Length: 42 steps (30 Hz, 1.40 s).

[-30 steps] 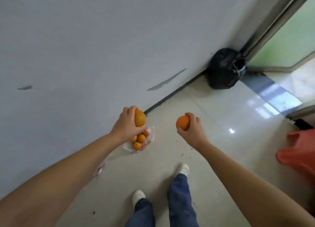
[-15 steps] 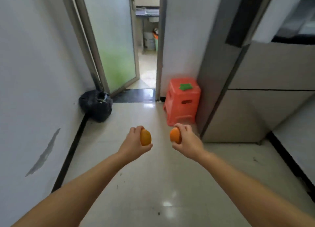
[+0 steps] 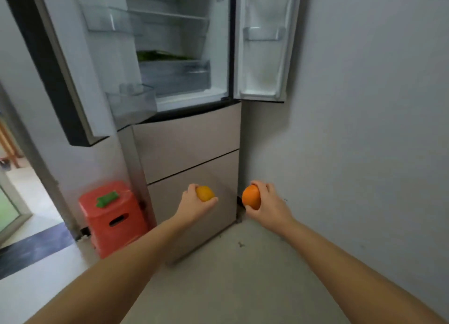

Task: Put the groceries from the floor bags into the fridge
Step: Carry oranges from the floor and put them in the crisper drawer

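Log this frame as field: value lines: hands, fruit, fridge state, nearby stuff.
left hand: grips a yellow-orange fruit
right hand: grips an orange
fridge: both upper doors open, lower drawers closed
fridge contents: green vegetables on the shelf above the crisper drawer
fruit placement: not yet inside, both held low in front of the lower drawers
beside fridge: red plastic stool on the left, a green item on top

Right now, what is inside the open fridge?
Inside the fridge, green vegetables lie on the lowest shelf above a clear drawer. The upper shelves look bare, but the drawer's contents are blurred, and the top is out of frame.
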Motion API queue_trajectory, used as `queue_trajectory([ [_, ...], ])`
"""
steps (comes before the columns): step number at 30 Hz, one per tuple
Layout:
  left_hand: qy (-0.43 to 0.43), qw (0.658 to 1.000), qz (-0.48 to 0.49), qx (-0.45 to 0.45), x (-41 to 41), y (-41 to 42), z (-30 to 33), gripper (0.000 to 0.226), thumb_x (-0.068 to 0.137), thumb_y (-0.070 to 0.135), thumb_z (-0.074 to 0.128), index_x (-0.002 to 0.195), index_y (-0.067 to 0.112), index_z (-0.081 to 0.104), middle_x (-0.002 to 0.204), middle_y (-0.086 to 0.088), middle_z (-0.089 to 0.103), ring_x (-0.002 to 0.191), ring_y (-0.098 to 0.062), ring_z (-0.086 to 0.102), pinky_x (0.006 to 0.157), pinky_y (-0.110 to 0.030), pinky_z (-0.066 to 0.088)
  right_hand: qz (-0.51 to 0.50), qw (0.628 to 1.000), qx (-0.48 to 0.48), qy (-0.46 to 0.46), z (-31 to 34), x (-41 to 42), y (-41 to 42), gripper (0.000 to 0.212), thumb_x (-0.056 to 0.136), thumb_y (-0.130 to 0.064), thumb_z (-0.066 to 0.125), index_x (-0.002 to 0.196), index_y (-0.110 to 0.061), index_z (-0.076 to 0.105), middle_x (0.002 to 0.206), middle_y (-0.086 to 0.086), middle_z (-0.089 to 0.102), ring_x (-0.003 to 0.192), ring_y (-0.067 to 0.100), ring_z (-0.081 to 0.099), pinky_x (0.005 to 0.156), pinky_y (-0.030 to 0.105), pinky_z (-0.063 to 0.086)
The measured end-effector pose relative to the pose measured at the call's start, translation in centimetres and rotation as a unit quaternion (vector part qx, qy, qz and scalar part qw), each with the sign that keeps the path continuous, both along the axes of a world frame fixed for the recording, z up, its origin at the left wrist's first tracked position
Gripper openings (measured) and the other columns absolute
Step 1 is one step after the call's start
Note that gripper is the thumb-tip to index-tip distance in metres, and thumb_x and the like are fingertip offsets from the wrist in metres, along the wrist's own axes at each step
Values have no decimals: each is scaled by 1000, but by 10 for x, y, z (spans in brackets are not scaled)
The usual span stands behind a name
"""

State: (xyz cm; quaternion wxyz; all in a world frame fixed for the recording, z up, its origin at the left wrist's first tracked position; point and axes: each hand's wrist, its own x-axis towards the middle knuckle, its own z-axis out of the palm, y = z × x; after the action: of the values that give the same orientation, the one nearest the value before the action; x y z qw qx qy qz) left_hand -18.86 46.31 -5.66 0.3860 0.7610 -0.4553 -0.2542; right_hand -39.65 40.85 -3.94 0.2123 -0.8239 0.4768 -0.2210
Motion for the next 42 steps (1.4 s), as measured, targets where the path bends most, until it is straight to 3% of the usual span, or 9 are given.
queue_trajectory([
  [4,11,999,-35,-31,-17,-70,25,77,65,54,69,126,19,36,121,-12,46,103,-30,57,83,-44,55,-11,997,-5,-72,22,-4,-56,64,83,-32,66,137,-26,33,132,4,37,111,27,53,88,33,45],
  [11,16,995,5,-101,20,-196,60,55,78,36,70,119,18,40,113,-12,51,95,-25,59,73,-36,54,29,990,-4,-135,63,49,-193,66,84,-30,67,139,-27,31,138,6,32,114,25,50,94,34,45],
  [18,71,986,86,-121,86,-328,116,53,86,30,64,128,14,37,120,-12,46,99,-25,51,65,-30,50,69,984,14,-166,105,114,-350,67,83,-26,68,139,-25,32,137,8,34,99,17,45,80,28,41],
  [22,106,979,113,-129,122,-378,142,54,87,36,62,131,16,36,119,-8,43,101,-25,50,63,-29,51,110,961,101,-232,123,153,-418,64,85,-21,66,138,-27,33,130,7,41,102,22,52,66,27,52],
  [25,156,967,142,-143,153,-412,150,55,87,42,61,132,19,39,123,-10,46,102,-27,54,63,-31,55,131,941,165,-264,130,198,-462,66,87,-21,65,141,-29,29,128,4,38,111,26,50,72,32,55],
  [29,233,937,186,-181,197,-457,159,59,84,50,61,131,22,41,127,-9,46,108,-28,54,65,-33,56,158,897,274,-308,141,265,-515,62,87,-27,65,139,-29,31,130,4,36,113,26,48,71,30,56],
  [35,364,866,256,-228,259,-513,167,44,83,45,64,116,23,43,113,-13,51,105,-31,58,63,-34,52,222,821,392,-350,151,347,-597,53,89,-31,62,135,-19,39,129,10,44,114,28,53,65,29,49],
  [39,439,816,268,-264,301,-531,176,32,83,43,63,101,17,53,95,-12,59,82,-26,62,48,-26,50,188,725,515,-417,161,406,-628,42,88,-31,63,122,-18,42,117,13,48,92,26,56,60,30,46],
  [42,456,791,274,-302,335,-546,186,29,84,41,64,100,18,54,93,-12,57,79,-25,59,49,-27,50,205,687,534,-449,170,452,-639,39,88,-34,61,120,-18,47,106,11,52,77,21,55,50,25,42],
])
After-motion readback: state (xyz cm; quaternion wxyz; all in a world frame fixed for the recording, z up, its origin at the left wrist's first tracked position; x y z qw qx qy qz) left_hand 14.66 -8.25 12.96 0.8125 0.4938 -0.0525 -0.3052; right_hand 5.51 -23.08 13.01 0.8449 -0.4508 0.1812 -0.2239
